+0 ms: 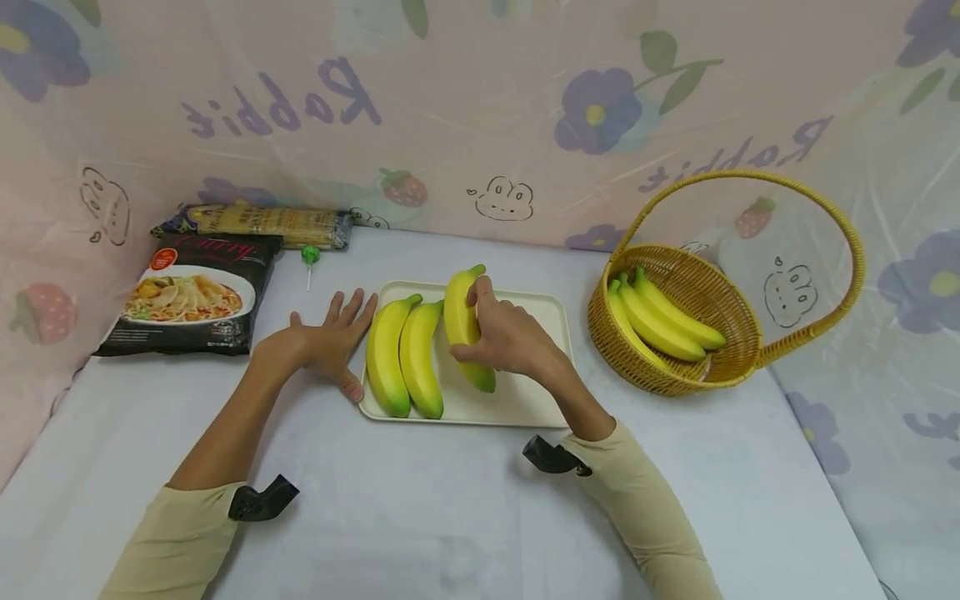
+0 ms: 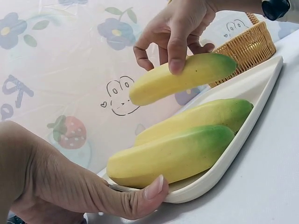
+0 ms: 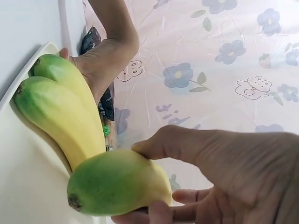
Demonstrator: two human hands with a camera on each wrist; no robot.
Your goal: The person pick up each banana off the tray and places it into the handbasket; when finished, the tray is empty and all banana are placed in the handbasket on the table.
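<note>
In the head view my right hand (image 1: 512, 333) grips a yellow banana (image 1: 460, 312) with a green tip, thumb on one side and fingers on the other. The left wrist view shows this banana (image 2: 187, 78) held above the tray. Two more bananas (image 1: 387, 358) (image 1: 422, 360) lie side by side at the left end of the cream tray (image 1: 517, 404). My left hand (image 1: 326, 342) lies with spread fingers at the tray's left edge, its thumb touching the rim. In the right wrist view the held banana's green end (image 3: 105, 184) faces the camera.
To the right stands a wicker basket (image 1: 667, 379) with a tall handle and several bananas (image 1: 660, 321) inside. At the back left lie a black noodle packet (image 1: 191, 296), a pasta packet (image 1: 270, 225) and a green lollipop (image 1: 310, 255). A printed curtain (image 1: 465, 125) hangs behind the table.
</note>
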